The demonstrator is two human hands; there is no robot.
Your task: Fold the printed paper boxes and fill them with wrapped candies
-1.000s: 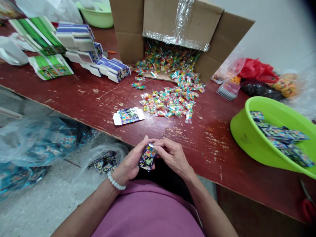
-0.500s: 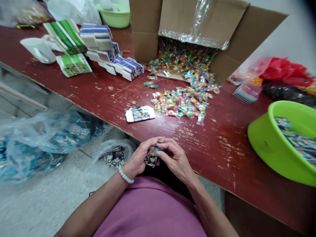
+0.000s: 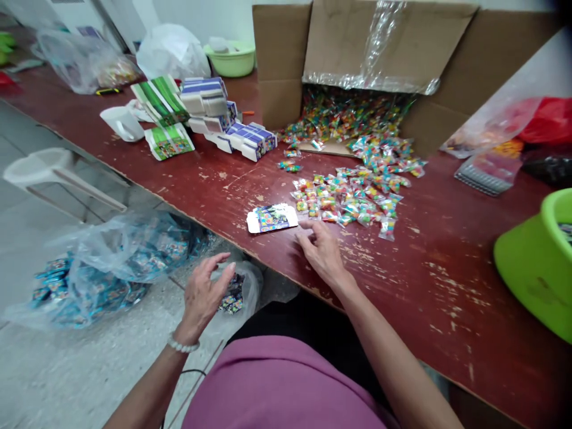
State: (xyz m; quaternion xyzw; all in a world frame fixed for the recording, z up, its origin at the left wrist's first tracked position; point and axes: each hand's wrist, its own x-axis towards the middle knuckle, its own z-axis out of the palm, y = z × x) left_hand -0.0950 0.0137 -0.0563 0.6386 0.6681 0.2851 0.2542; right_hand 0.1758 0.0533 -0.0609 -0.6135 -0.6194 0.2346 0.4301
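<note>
My left hand [image 3: 202, 295] hangs open below the table edge, over a clear plastic bag [image 3: 248, 292] holding a few small printed boxes [image 3: 233, 295]. My right hand [image 3: 322, 250] rests at the table edge with fingers spread, holding nothing. Its fingertips are just beside a flat printed box blank [image 3: 271, 218] with white tabs. To the right of that blank lies a loose spread of small shiny candy packets [image 3: 344, 202], spilling from an open cardboard carton [image 3: 388, 42]. Both lie on a worn dark red table [image 3: 438, 256].
Stacked blue and green box blanks [image 3: 205, 98] and a white mug [image 3: 123, 123] stand at the back left. A lime green basin [image 3: 534, 268] of boxes sits at the right. A large plastic bag of boxes [image 3: 120, 265] lies on the floor at the left.
My hands have parted, and the small printed box held between them is no longer in them. The left hand has dropped over the bag, the right has reached forward, and the view has swung left.
</note>
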